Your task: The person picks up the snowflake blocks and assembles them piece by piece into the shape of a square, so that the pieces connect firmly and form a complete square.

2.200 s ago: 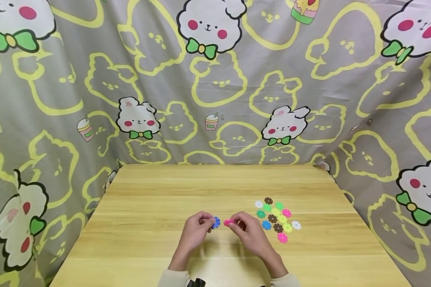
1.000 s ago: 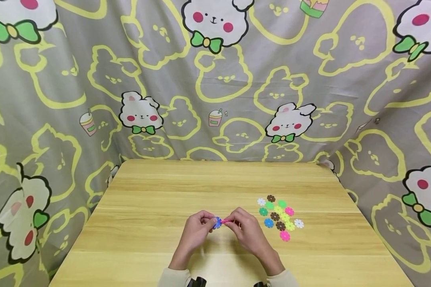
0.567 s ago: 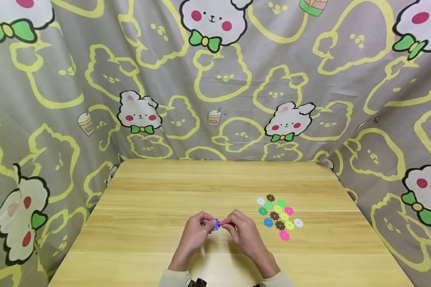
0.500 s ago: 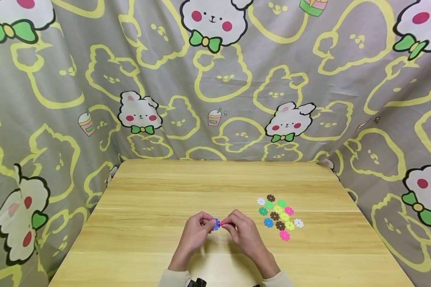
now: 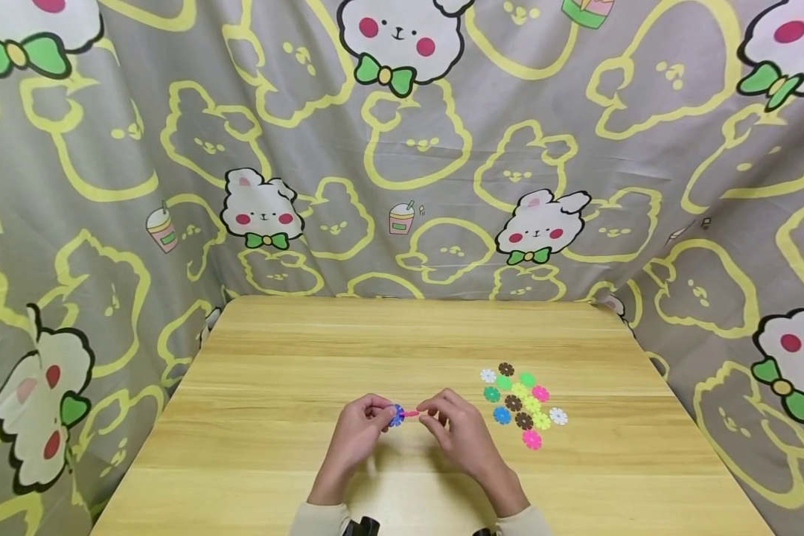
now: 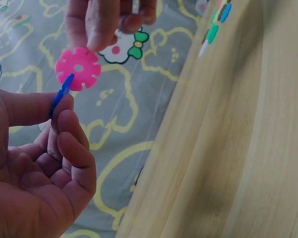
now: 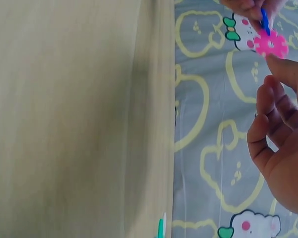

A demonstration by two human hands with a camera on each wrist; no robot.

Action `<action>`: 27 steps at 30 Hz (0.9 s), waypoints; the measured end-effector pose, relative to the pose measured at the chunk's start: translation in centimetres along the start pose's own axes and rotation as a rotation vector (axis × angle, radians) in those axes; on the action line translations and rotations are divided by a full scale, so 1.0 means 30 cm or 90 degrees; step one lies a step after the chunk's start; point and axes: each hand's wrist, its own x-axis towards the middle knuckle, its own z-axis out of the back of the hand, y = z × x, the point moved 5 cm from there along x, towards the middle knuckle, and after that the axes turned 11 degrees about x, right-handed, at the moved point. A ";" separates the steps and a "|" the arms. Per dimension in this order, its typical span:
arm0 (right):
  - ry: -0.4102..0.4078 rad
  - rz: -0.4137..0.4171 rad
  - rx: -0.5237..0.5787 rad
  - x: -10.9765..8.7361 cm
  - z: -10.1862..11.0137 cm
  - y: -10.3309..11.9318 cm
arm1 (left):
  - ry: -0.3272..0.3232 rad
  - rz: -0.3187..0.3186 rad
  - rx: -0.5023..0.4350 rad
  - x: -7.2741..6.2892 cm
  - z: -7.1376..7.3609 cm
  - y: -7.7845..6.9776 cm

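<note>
My left hand (image 5: 358, 430) pinches a blue notched snowflake disc (image 5: 396, 415) between thumb and index finger, its other fingers curled below. Slotted into the edge of the blue disc is a pink snowflake disc (image 6: 89, 70), standing crosswise to it. In the head view the pink one appears edge-on, pointing right. My right hand (image 5: 461, 432) is at the pink disc's outer edge. A gap shows between its thumb and fingers in the right wrist view, with the thumb tip (image 7: 274, 60) right at the pink rim.
Right of the hands, several loose snowflake discs lie on the wooden table (image 5: 295, 357): white (image 5: 558, 416), brown (image 5: 524, 420), yellow (image 5: 541, 421), green (image 5: 491, 394), blue (image 5: 502, 415) and pink (image 5: 532, 440). A patterned curtain (image 5: 442, 171) surrounds the table's back and sides.
The pink disc, first apart in the right hand, came to the blue disc and joined it. Since then the right fingers have loosened from it, and the left hand has shifted slightly left with both discs.
</note>
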 end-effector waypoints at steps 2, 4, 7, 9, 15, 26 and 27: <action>-0.003 -0.028 -0.005 -0.004 0.018 -0.019 | -0.003 0.000 -0.004 -0.002 0.004 -0.002; -0.008 -0.054 -0.012 -0.008 0.040 -0.040 | -0.004 0.000 -0.001 -0.004 0.009 -0.005; -0.023 -0.084 -0.025 -0.017 0.072 -0.079 | 0.000 0.000 0.003 -0.010 0.016 -0.009; -0.029 -0.112 -0.039 -0.024 0.093 -0.106 | 0.003 0.001 0.002 -0.011 0.019 -0.008; -0.018 -0.223 -0.113 -0.048 0.147 -0.185 | -0.002 0.000 0.000 -0.012 0.025 -0.006; 0.019 -0.331 -0.126 -0.082 0.195 -0.292 | -0.016 0.016 0.007 0.000 0.031 0.012; 0.019 -0.336 -0.128 -0.084 0.198 -0.298 | -0.017 0.016 0.007 0.000 0.032 0.014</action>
